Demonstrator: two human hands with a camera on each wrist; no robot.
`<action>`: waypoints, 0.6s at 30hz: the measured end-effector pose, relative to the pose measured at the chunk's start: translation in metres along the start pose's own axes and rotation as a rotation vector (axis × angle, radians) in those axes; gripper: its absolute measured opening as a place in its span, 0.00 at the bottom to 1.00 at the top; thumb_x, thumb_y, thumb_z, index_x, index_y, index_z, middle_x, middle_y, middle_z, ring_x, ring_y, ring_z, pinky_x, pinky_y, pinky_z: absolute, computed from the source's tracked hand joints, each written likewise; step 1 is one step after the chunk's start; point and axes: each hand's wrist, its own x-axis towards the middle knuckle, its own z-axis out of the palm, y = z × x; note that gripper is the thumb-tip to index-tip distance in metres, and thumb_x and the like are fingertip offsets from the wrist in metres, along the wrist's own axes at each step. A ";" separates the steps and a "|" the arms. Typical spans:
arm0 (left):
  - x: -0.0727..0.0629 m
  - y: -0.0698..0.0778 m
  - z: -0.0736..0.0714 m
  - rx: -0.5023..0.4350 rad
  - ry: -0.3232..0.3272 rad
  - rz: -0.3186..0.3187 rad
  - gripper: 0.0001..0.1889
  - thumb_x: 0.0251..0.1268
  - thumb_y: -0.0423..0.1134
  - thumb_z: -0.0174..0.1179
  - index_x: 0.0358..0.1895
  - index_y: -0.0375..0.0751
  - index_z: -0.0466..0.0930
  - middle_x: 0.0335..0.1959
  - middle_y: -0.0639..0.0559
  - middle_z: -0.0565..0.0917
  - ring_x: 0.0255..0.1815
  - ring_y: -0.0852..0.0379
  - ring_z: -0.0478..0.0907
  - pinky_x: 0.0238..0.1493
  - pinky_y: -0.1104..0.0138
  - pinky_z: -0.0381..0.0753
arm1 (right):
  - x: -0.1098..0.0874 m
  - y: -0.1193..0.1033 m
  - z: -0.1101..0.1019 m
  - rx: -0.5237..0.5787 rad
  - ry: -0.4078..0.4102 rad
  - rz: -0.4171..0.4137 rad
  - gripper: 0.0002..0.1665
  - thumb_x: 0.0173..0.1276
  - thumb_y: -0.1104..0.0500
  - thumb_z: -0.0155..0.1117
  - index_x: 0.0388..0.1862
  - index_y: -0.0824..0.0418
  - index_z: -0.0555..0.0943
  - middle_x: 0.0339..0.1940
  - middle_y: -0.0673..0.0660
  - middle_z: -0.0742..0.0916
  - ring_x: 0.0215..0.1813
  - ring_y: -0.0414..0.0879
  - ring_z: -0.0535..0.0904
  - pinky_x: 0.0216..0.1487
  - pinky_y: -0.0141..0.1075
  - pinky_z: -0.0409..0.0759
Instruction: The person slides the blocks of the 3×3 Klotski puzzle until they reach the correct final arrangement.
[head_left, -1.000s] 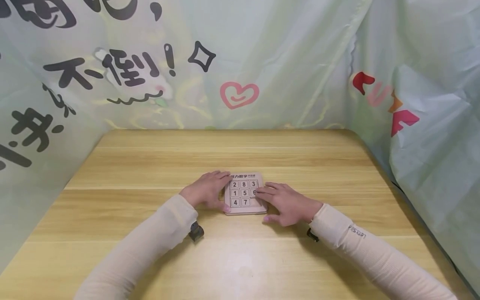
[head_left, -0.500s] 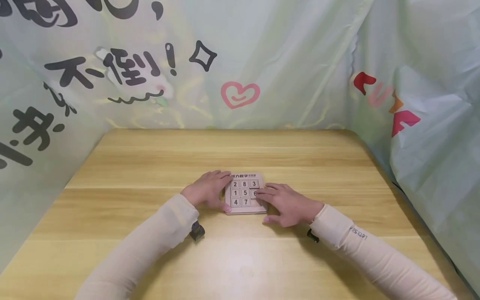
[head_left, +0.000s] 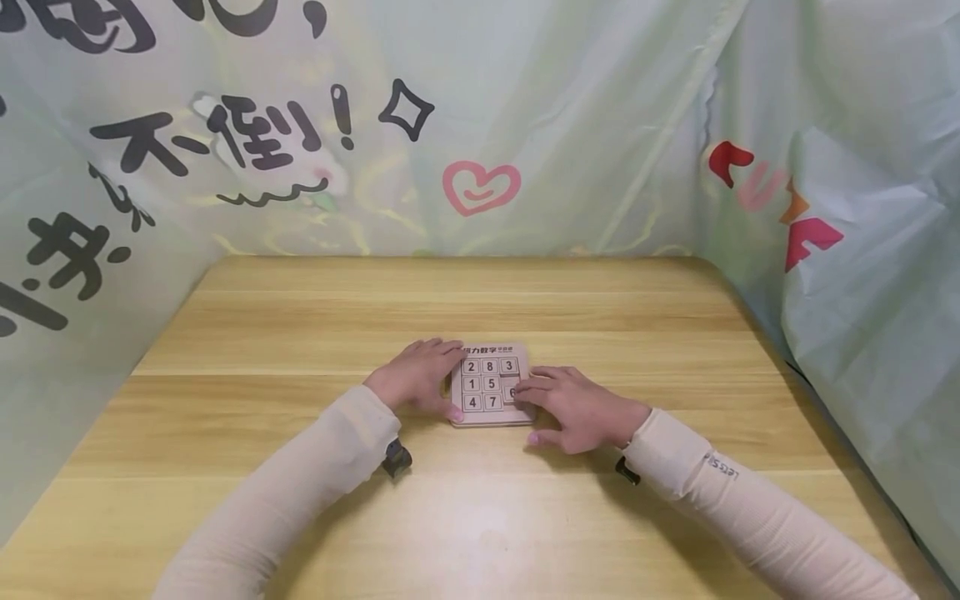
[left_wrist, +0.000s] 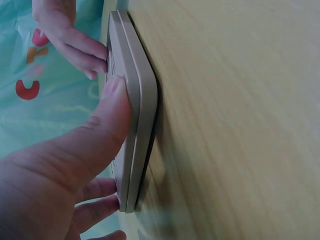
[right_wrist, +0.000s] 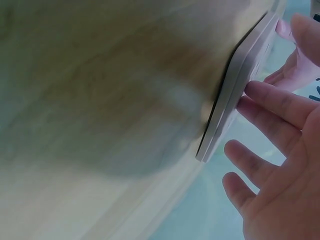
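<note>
A flat pinkish sliding number puzzle (head_left: pixel 487 421) lies on the table, with Chinese lettering along its far edge. Its rows read 2, 8, 3, then 1, 5, 6, then 4, 7. My left hand (head_left: pixel 420 377) holds the frame from the left, thumb on the near corner and fingers at the far corner. Seen in the left wrist view, the thumb (left_wrist: pixel 112 107) presses on the puzzle's top edge. With fairly straight fingers, my right hand (head_left: pixel 581 408) touches the 6 tile (head_left: pixel 510 395), partly covering it. This tile sits lower than the 5 tile (head_left: pixel 491 384) beside it.
The wooden table (head_left: pixel 480 517) reaches around the puzzle on all sides. Pale printed cloth (head_left: pixel 585 125) with lettering and a pink heart hangs behind it and at both sides. A small black device (head_left: pixel 397 460) is strapped beneath the left wrist.
The 6 tile has slid toward the near edge, from level with the 5 tile into the gap right of the 7 tile. My right fingertips moved slightly with it; my left hand stayed.
</note>
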 end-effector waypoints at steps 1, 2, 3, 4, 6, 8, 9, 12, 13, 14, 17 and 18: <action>0.000 0.000 0.000 0.000 0.002 0.000 0.55 0.47 0.64 0.70 0.75 0.41 0.56 0.77 0.45 0.53 0.76 0.41 0.49 0.75 0.49 0.43 | 0.000 0.000 0.000 -0.003 0.000 -0.003 0.36 0.65 0.41 0.63 0.64 0.64 0.75 0.65 0.57 0.78 0.70 0.63 0.64 0.69 0.59 0.60; 0.000 0.000 0.000 0.000 0.002 -0.001 0.55 0.47 0.64 0.70 0.75 0.41 0.56 0.77 0.45 0.53 0.76 0.41 0.49 0.75 0.48 0.43 | 0.000 -0.001 -0.001 -0.004 -0.001 -0.005 0.36 0.65 0.41 0.63 0.64 0.63 0.75 0.65 0.57 0.78 0.70 0.63 0.64 0.69 0.59 0.60; 0.000 0.001 0.000 0.001 0.003 -0.002 0.55 0.47 0.64 0.70 0.75 0.41 0.56 0.77 0.45 0.53 0.76 0.41 0.49 0.75 0.48 0.43 | 0.000 -0.001 -0.001 -0.003 -0.001 -0.007 0.36 0.65 0.41 0.63 0.63 0.63 0.75 0.64 0.57 0.78 0.70 0.63 0.64 0.69 0.58 0.60; 0.000 0.001 0.000 0.006 0.001 -0.006 0.55 0.47 0.64 0.70 0.75 0.41 0.56 0.77 0.46 0.53 0.76 0.41 0.49 0.75 0.48 0.43 | 0.000 -0.002 -0.002 -0.003 -0.002 -0.010 0.36 0.65 0.41 0.63 0.63 0.63 0.76 0.64 0.57 0.79 0.69 0.62 0.65 0.69 0.58 0.60; 0.000 0.001 -0.001 0.017 -0.001 -0.010 0.55 0.47 0.64 0.70 0.75 0.41 0.56 0.77 0.46 0.53 0.76 0.41 0.49 0.75 0.48 0.43 | 0.000 -0.004 -0.003 0.002 -0.003 -0.016 0.35 0.65 0.41 0.63 0.62 0.63 0.76 0.62 0.57 0.79 0.69 0.61 0.66 0.69 0.57 0.61; 0.000 0.001 -0.001 0.029 -0.005 -0.015 0.55 0.46 0.64 0.70 0.75 0.42 0.56 0.77 0.46 0.54 0.76 0.40 0.49 0.75 0.47 0.43 | -0.001 -0.005 -0.004 0.007 -0.001 -0.022 0.34 0.65 0.41 0.64 0.60 0.63 0.77 0.61 0.56 0.80 0.68 0.60 0.67 0.69 0.57 0.62; 0.001 0.001 -0.002 0.034 -0.006 -0.017 0.55 0.46 0.64 0.70 0.75 0.42 0.56 0.77 0.46 0.54 0.76 0.40 0.49 0.75 0.47 0.43 | -0.001 -0.006 -0.004 0.007 -0.002 -0.026 0.33 0.65 0.42 0.64 0.59 0.63 0.78 0.60 0.56 0.81 0.68 0.60 0.67 0.69 0.57 0.62; 0.001 0.001 -0.002 0.039 -0.009 -0.021 0.55 0.46 0.65 0.70 0.75 0.43 0.56 0.77 0.46 0.54 0.76 0.40 0.49 0.75 0.47 0.43 | -0.001 -0.007 -0.004 0.004 0.004 -0.038 0.30 0.65 0.42 0.64 0.57 0.61 0.79 0.58 0.55 0.81 0.66 0.58 0.69 0.68 0.55 0.63; 0.001 0.001 -0.002 0.037 -0.010 -0.023 0.55 0.46 0.65 0.70 0.75 0.43 0.56 0.77 0.47 0.54 0.76 0.40 0.49 0.75 0.47 0.42 | -0.001 -0.007 -0.004 0.000 0.008 -0.044 0.31 0.65 0.42 0.64 0.58 0.62 0.79 0.59 0.55 0.81 0.66 0.58 0.69 0.68 0.55 0.64; 0.001 0.001 -0.002 0.031 -0.009 -0.025 0.55 0.46 0.64 0.70 0.76 0.44 0.56 0.77 0.47 0.54 0.76 0.40 0.48 0.75 0.47 0.42 | -0.001 -0.007 -0.004 -0.002 0.014 -0.048 0.31 0.65 0.42 0.64 0.59 0.62 0.78 0.59 0.55 0.81 0.66 0.58 0.69 0.68 0.55 0.64; 0.000 0.001 -0.002 0.015 0.000 -0.024 0.55 0.45 0.64 0.71 0.76 0.44 0.56 0.77 0.47 0.54 0.76 0.40 0.49 0.75 0.46 0.41 | -0.001 -0.007 -0.001 -0.018 0.028 -0.051 0.38 0.64 0.41 0.64 0.65 0.63 0.73 0.64 0.57 0.78 0.68 0.60 0.67 0.68 0.56 0.63; -0.001 0.001 -0.002 0.011 0.001 -0.024 0.55 0.45 0.64 0.71 0.76 0.44 0.56 0.77 0.47 0.54 0.76 0.39 0.49 0.75 0.46 0.41 | -0.001 -0.007 0.000 -0.029 0.033 -0.053 0.41 0.64 0.40 0.64 0.68 0.64 0.71 0.66 0.58 0.76 0.69 0.61 0.66 0.68 0.57 0.63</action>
